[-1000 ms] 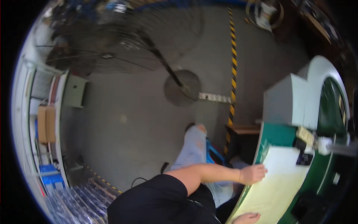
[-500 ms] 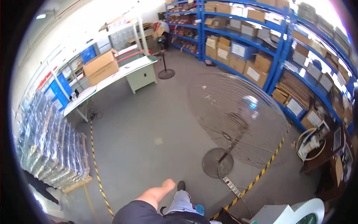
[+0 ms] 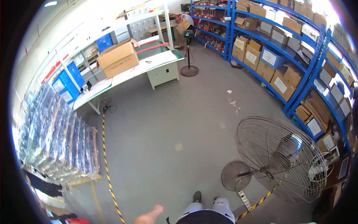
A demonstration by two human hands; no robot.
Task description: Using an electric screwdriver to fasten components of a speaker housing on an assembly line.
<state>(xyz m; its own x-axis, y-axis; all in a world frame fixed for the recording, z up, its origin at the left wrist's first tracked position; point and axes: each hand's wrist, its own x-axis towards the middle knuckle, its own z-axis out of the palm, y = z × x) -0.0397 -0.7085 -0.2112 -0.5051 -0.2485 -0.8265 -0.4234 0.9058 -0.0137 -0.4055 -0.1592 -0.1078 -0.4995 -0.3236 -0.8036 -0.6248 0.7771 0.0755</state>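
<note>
My left hand [image 3: 151, 214] hangs low at the bottom edge beside my legs, over bare grey floor. It is smeared by motion, so its fingers cannot be made out, and nothing shows in it. Outside the picture is my right hand. To the right of my feet stands a large pedestal fan [image 3: 281, 160] with a wire cage and a round base. A power strip [image 3: 245, 200] lies by that base, next to the yellow-black floor tape. Neither hand touches any of these things.
At the left stands a wrapped stack [image 3: 61, 136] on a pallet. Beyond it, a workbench [image 3: 160, 61] carries a cardboard box [image 3: 118, 59]. A smaller stand fan [image 3: 189, 69] is at the far end. Blue shelving [image 3: 278, 41] with boxes lines the right. Paper scraps [image 3: 233, 103] lie on the floor.
The view has turned left, so bench, shelves and large fan sit further right. My left hand has dropped toward the lower edge. A second leg now shows. The large fan's cage appears sharper.
</note>
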